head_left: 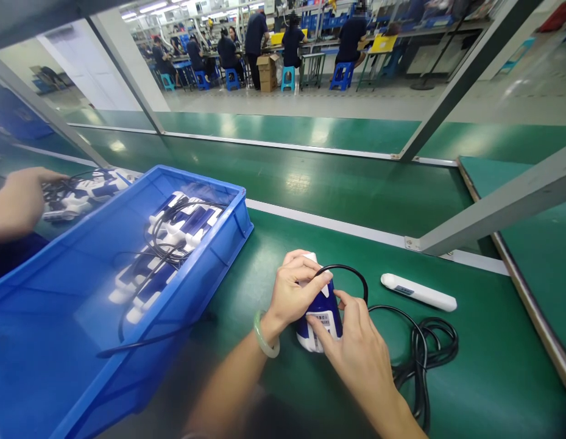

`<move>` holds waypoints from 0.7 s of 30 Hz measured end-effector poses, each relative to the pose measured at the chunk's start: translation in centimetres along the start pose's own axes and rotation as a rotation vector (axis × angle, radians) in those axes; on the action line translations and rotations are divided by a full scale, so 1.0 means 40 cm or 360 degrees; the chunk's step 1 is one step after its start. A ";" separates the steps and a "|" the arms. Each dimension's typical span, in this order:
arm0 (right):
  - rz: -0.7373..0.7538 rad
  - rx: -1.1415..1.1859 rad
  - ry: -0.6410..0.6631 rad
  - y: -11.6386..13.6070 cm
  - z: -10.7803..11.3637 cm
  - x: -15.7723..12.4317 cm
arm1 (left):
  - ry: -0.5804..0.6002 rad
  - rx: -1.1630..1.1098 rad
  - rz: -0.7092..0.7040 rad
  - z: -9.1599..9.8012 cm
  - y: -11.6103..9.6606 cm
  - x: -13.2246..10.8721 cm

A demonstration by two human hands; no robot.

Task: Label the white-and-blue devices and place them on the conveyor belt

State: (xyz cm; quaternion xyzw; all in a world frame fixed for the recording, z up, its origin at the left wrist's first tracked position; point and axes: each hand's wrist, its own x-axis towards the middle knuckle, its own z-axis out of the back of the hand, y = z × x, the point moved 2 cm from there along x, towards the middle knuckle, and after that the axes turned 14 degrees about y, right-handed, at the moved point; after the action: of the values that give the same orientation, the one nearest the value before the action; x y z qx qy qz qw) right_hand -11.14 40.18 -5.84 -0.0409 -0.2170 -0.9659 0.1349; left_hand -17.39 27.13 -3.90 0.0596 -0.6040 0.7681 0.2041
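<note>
- Right now, a rounded blue and white plastic device (323, 300) with a printed label (326, 319) is held at the green worktop (259, 250), right of the large blue plastic bin (49, 347); whether it rests there cannot be told.
- The left hand (294, 291), a pale green bangle (265, 335) on its wrist, grasps the device's far end, its thumb beside a looping black cable (360, 277).
- The right hand (356, 326) grips the device's right side, thumb against the label's edge.
- Farther right of the bin, past the device, lie a slim white bar with a dark panel (418, 292) and a coil of black cable (435, 341).
- Inside the bin, similar blue and white devices (173, 233) lie with tangled black cords (161, 247).
- Left of the bin, a co-worker's hand (17, 198) is at another heap of devices (91, 190).
</note>
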 end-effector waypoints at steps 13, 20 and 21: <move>-0.0117 0.1088 0.0442 -0.101 -0.036 -0.044 | 0.0046 0.0025 -0.0164 -0.008 -0.021 -0.004; -0.0057 0.0860 0.0320 -0.088 0.011 -0.050 | 0.0081 -0.0054 -0.0097 0.004 -0.002 0.000; -0.0044 0.0805 0.0263 -0.105 0.029 -0.061 | 0.0072 -0.0081 -0.0068 0.006 0.007 0.001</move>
State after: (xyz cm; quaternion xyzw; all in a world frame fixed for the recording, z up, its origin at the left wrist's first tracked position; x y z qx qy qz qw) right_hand -9.94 44.92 -6.82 0.0761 -0.4402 -0.8829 0.1448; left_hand -17.56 26.85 -4.06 0.0500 -0.6171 0.7491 0.2356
